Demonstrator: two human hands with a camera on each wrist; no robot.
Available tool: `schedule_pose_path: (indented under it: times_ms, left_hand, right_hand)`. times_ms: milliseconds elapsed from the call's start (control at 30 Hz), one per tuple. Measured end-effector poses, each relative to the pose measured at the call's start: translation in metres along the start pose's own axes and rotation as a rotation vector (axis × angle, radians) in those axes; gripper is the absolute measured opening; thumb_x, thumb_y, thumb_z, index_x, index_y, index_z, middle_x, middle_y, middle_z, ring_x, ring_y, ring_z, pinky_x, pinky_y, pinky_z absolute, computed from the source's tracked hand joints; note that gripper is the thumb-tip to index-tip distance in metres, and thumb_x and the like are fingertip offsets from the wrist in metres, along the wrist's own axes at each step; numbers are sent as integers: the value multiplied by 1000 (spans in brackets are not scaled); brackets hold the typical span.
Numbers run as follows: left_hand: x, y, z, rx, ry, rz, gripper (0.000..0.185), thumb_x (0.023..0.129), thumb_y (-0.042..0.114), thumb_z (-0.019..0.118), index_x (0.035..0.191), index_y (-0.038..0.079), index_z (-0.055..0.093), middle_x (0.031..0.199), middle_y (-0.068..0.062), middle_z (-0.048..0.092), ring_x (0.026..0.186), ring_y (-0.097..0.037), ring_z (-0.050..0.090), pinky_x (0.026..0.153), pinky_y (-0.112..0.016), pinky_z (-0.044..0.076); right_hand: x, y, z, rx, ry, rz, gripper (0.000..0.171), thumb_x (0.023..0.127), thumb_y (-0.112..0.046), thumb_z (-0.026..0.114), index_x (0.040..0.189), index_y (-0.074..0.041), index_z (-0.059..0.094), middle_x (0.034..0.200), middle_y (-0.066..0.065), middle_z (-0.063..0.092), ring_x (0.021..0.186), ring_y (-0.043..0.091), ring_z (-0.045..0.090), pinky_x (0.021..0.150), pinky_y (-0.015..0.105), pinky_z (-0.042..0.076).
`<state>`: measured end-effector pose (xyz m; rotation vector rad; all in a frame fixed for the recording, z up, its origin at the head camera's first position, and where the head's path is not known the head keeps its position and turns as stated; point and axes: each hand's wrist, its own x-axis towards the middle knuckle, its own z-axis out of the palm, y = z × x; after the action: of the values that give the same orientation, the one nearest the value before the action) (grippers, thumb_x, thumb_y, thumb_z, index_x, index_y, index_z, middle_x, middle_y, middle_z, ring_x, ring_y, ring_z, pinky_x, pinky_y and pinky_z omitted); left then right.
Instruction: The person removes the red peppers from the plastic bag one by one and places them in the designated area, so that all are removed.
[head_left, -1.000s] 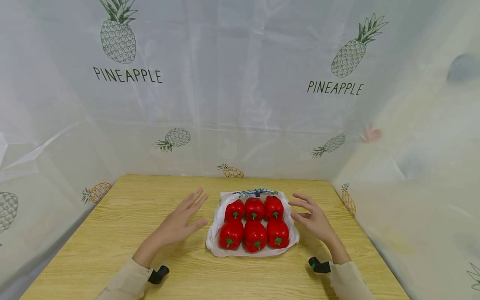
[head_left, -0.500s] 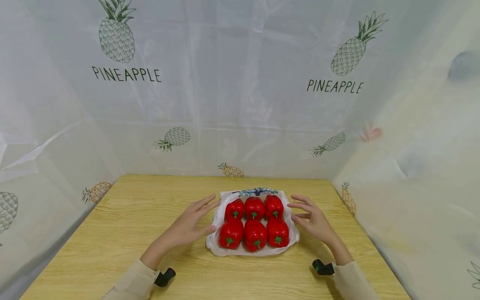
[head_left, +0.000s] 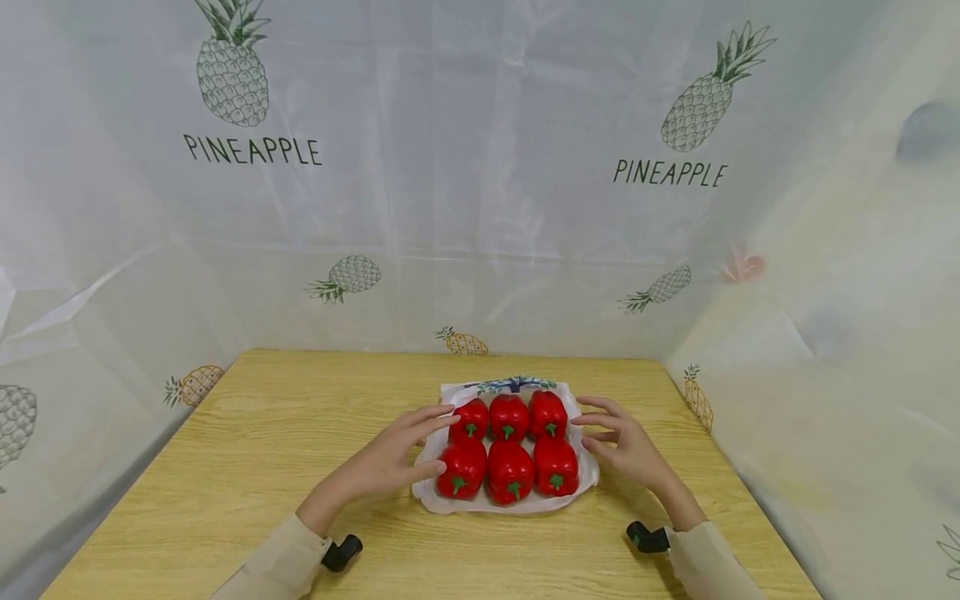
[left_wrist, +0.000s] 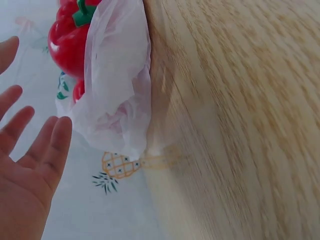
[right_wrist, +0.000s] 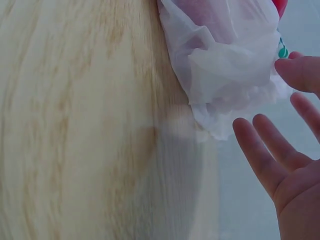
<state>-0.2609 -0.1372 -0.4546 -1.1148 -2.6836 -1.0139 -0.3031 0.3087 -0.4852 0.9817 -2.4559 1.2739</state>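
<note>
Several red bell peppers (head_left: 510,447) with green stems sit in two rows on a white plastic bag (head_left: 442,496) in the middle of the wooden table (head_left: 225,467). My left hand (head_left: 408,450) reaches the bag's left edge with straight, spread fingers beside the left peppers. My right hand (head_left: 618,437) hovers at the bag's right edge, fingers spread. The left wrist view shows the bag's crumpled edge (left_wrist: 117,95), a pepper (left_wrist: 70,40) and my open left fingers (left_wrist: 55,145). The right wrist view shows the bag's edge (right_wrist: 225,65) near my open right fingers (right_wrist: 260,155).
A translucent curtain (head_left: 480,167) printed with pineapples encloses the table at the back and both sides. The table's bare wood stretches to the left and in front of the bag. Beige sleeves (head_left: 270,567) cover both forearms.
My left hand has moved right, from the bare wood to the bag's left edge. My right hand has shifted slightly inward toward the bag's right edge. The peppers have not moved.
</note>
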Motion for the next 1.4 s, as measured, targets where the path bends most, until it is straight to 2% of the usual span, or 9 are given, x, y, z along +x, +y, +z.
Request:
schedule_pose_path:
  times_ms: [100,300,633,800,1033,1400]
  left_hand:
    - [3,-2,2,-19,-25,6,65,101,38,74,159,20,51,167,-2,42,151,-30,41,111,-58,50]
    - [9,-9,5,-58,-74,3,65,101,43,72,158,20,52,164,2,45,146,-24,46,100,-39,59]
    - [15,-12,9,-133,-163,-5,63,101,30,76,158,18,52,163,5,46,139,-22,51,101,-32,56]
    - [19,-13,11,-122,-198,7,64,100,29,77,157,17,53,163,2,47,142,-25,49,103,-35,56]
    - [24,-17,16,-93,-243,2,63,99,30,78,157,26,53,166,1,45,151,-25,41,118,-51,45]
    - [25,-21,19,-94,-275,9,56,100,34,76,153,26,59,163,-4,48,149,-29,44,116,-52,46]
  right_hand:
    - [1,0,1,3,-6,-10,32,93,8,75,124,-2,75,154,22,50,128,35,63,89,45,63]
    - [3,-3,2,2,-26,-25,34,93,12,72,124,-1,75,156,23,48,131,50,56,88,49,63]
    - [6,0,5,-25,-45,-23,36,92,15,72,124,-2,76,154,21,50,134,52,53,87,42,65]
    - [5,1,3,-12,-53,-9,37,93,14,71,124,-4,76,155,20,50,136,53,50,87,42,64]
    - [4,4,3,-30,-51,-23,36,91,16,72,122,-2,76,153,22,51,135,55,49,86,42,65]
    - [2,6,6,-9,-9,-26,26,91,8,78,117,3,77,147,24,56,130,54,54,84,46,65]
